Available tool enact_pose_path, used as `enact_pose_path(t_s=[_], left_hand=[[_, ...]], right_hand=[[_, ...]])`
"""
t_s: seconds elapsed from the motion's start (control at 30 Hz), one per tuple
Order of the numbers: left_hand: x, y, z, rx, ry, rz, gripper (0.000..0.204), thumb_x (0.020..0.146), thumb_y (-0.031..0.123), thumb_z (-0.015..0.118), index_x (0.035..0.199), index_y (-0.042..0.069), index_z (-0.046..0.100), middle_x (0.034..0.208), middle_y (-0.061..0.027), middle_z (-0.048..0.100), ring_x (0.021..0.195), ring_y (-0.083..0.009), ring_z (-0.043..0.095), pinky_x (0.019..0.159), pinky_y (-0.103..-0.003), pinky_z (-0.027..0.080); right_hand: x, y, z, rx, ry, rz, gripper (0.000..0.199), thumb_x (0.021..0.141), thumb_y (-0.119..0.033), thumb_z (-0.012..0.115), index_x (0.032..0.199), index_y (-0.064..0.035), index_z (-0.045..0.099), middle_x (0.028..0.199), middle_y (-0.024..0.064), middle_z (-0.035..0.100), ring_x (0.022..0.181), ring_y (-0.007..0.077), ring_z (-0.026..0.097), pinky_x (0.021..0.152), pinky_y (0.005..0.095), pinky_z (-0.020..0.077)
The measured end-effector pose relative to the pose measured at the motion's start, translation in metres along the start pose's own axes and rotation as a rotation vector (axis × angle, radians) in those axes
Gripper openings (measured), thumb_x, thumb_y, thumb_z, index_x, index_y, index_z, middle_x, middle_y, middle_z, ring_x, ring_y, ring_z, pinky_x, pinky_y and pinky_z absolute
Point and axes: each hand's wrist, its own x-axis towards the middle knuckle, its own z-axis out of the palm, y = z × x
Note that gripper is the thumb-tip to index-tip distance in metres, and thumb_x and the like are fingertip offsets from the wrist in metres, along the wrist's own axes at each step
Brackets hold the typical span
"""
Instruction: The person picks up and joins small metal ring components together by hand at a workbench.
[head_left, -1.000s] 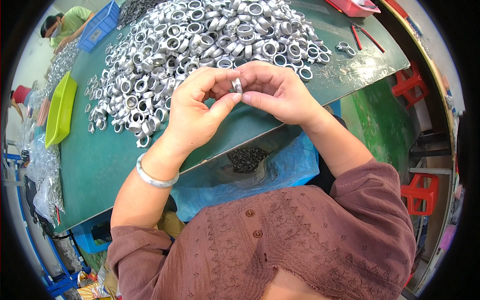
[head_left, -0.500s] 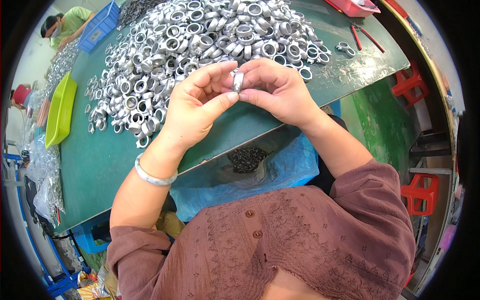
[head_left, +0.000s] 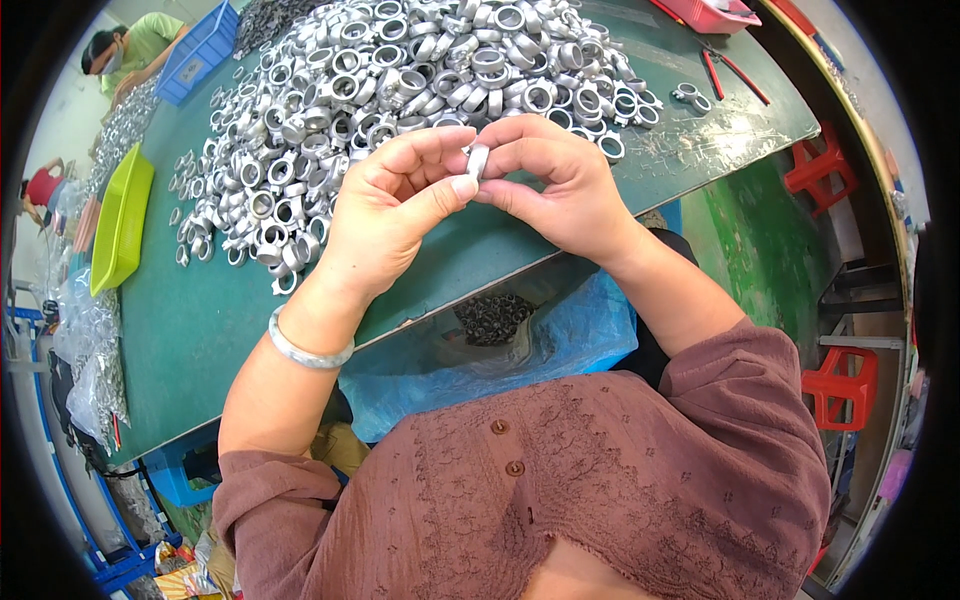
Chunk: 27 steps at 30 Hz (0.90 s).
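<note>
Between my two hands I hold a small silver metal ring clamp (head_left: 478, 161), seen nearly edge-on. The thumb and fingers of my left hand (head_left: 392, 205) pinch it from one side. From the other side my right hand (head_left: 560, 185) grips it, thumb below and curled fingers above. Part of the ring is hidden by the fingertips. Just beyond my hands, a large heap of similar silver ring clamps (head_left: 345, 88) spreads over the green table (head_left: 180, 340).
A lime-green tray (head_left: 122, 222) stands at the table's left edge, a blue crate (head_left: 197, 52) beyond it. Red-handled pliers (head_left: 735, 75) lie at the far right. Below the front edge, a blue plastic bag (head_left: 590, 330) holds small dark parts (head_left: 494, 318). A person (head_left: 135, 55) sits far left.
The ring clamp has turned slightly between my fingers, and my left thumb has shifted a little higher on it. Both hands stay in nearly the same place.
</note>
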Motion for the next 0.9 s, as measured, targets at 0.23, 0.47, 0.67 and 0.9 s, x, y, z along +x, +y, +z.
enact_pose_path(t_s=[0.23, 0.47, 0.67, 0.9], left_hand=[[0.0, 0.0009, 0.0004, 0.003, 0.002, -0.016, 0.036, 0.079, -0.001, 0.061, 0.113, -0.001, 0.053, 0.095, -0.0058, 0.06, 0.086, -0.0116, 0.057, 0.077, -0.024, 0.047], [-0.0005, -0.0013, 0.0028, 0.009, 0.005, 0.006, 0.031, 0.084, 0.006, 0.056, 0.114, -0.001, 0.053, 0.09, -0.0051, 0.06, 0.079, -0.0102, 0.057, 0.071, -0.023, 0.048], [-0.0013, 0.0017, 0.0042, 0.229, 0.069, -0.002, 0.024, 0.086, 0.009, 0.055, 0.108, 0.001, 0.056, 0.085, -0.0042, 0.062, 0.071, -0.008, 0.057, 0.061, -0.019, 0.046], [-0.0018, 0.0002, 0.0048, 0.414, 0.128, 0.093, 0.012, 0.082, 0.005, 0.06, 0.093, 0.001, 0.061, 0.076, -0.0017, 0.062, 0.063, -0.005, 0.055, 0.056, -0.018, 0.044]], right_hand=[[0.0004, 0.0007, -0.0004, -0.012, -0.023, -0.019, 0.017, 0.066, -0.002, 0.071, 0.08, -0.0043, 0.062, 0.087, 0.0056, 0.059, 0.08, 0.018, 0.058, 0.07, 0.0268, 0.0473], [-0.0025, 0.0041, 0.003, 0.225, -0.041, 0.103, 0.014, 0.075, -0.002, 0.065, 0.088, -0.0025, 0.059, 0.086, 0.0059, 0.059, 0.079, 0.0161, 0.057, 0.069, 0.0268, 0.0465], [0.0, -0.0023, -0.0016, 0.217, -0.105, 0.147, 0.013, 0.085, -0.005, 0.054, 0.096, -0.0001, 0.058, 0.087, 0.0069, 0.059, 0.081, 0.0121, 0.056, 0.07, 0.0245, 0.0459], [-0.001, 0.0014, -0.0021, 0.361, -0.131, 0.29, 0.017, 0.087, -0.007, 0.05, 0.1, 0.0012, 0.058, 0.084, 0.0052, 0.061, 0.076, 0.0106, 0.059, 0.07, 0.0232, 0.0478]])
